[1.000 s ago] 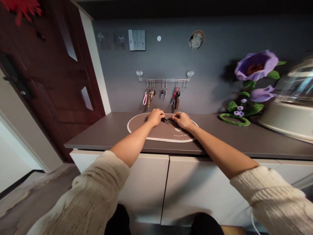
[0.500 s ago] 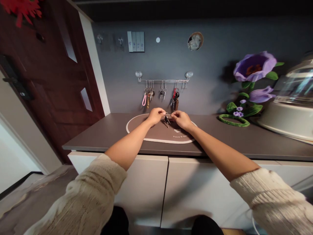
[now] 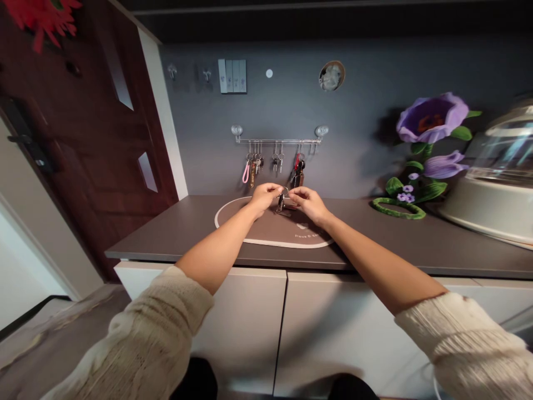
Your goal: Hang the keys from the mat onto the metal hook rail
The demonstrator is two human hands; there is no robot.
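Between my two hands, a key ring with keys [image 3: 281,204] hangs over the brown mat. My left hand [image 3: 266,199] pinches the ring from the left, fingertips closed. From the other side my right hand [image 3: 308,203] has its fingertips closed on the ring's right edge. The keys dangle below the ring, nearer my left fingers. Under both hands lies the brown mat [image 3: 266,230] with a pale rim and white lettering, partly covered by my hands and forearms.
Behind my hands, a clear hook rail [image 3: 278,141] on the wall carries several hanging key sets [image 3: 258,162]. Purple artificial flowers [image 3: 433,119] and a white appliance with a clear cover [image 3: 491,194] stand on the counter [image 3: 358,244] at right. A dark red door [image 3: 95,139] is at left.
The keys have swung slightly left and now hang bunched closer together. The ring shows more upright between my fingers. Both hands stay in nearly the same place.
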